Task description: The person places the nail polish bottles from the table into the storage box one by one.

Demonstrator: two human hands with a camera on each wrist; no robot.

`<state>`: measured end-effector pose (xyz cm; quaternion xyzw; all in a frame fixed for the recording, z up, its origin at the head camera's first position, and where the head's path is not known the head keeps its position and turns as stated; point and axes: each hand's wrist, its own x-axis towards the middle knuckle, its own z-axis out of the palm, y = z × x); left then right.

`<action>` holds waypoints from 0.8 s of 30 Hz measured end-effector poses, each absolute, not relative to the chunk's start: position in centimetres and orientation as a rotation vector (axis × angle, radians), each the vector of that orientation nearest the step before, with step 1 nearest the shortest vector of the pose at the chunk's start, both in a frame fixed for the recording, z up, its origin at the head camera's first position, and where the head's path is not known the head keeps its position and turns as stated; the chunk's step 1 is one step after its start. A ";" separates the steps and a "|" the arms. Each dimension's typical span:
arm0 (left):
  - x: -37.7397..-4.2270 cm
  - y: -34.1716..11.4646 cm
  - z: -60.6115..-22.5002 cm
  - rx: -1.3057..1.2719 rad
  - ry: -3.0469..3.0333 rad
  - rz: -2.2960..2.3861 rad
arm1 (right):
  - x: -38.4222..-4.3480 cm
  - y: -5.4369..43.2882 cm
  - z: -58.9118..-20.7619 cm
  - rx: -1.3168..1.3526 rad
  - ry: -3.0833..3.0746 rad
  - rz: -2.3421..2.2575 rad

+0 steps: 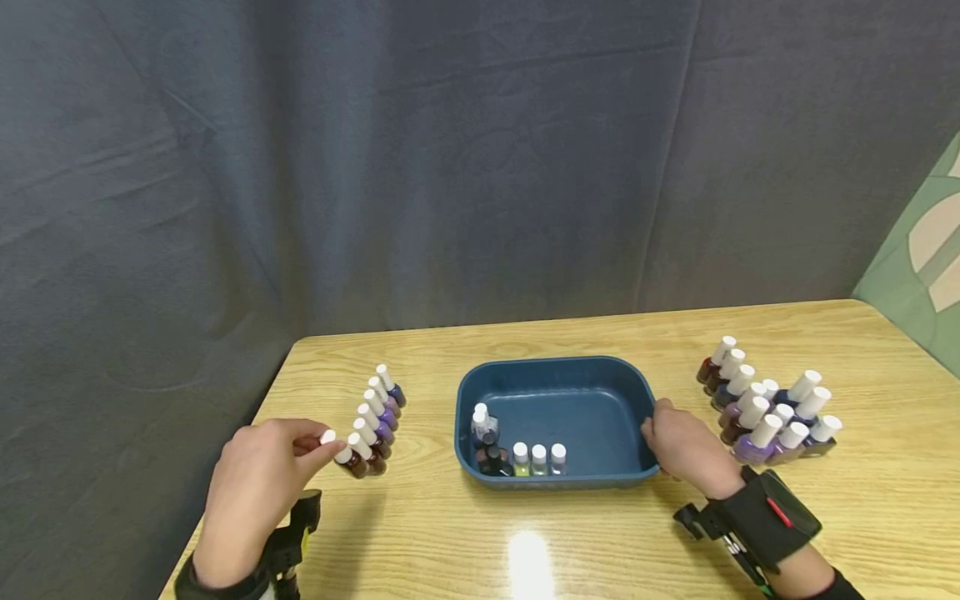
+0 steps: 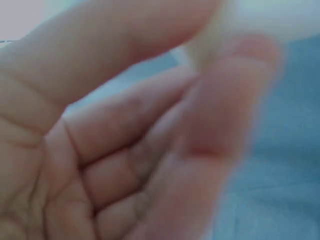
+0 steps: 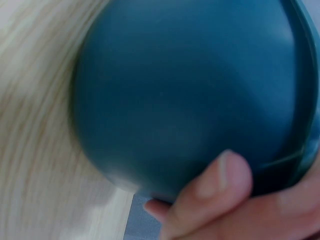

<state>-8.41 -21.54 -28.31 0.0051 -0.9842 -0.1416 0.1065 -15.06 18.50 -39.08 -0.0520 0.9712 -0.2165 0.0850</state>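
Observation:
My left hand (image 1: 262,471) pinches a nail polish bottle by its white cap (image 1: 327,437) between thumb and fingertips, at the front end of a row of nail polish bottles (image 1: 375,422). The bottle's lower part is hidden behind the fingers. In the left wrist view the same white cap (image 2: 275,20) appears blurred at the fingertips. On the other side, my right hand (image 1: 693,450) grips the right end of a dark blue tray (image 1: 555,482). In the right wrist view, fingers (image 3: 215,187) lie against the tray's outer wall (image 3: 175,90).
Inside the tray, dark and clear bottles (image 1: 487,442) cluster at the left end. Three white-capped bottles (image 1: 539,460) line its front wall. Several more bottles (image 1: 765,417) stand grouped right of the tray on the wooden table (image 1: 420,533). A grey curtain (image 1: 480,167) hangs behind.

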 end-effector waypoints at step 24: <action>-12.1 -13.4 -28.3 -0.377 -2.438 -0.730 | -15.1 18.5 -39.0 -0.127 2.837 -0.695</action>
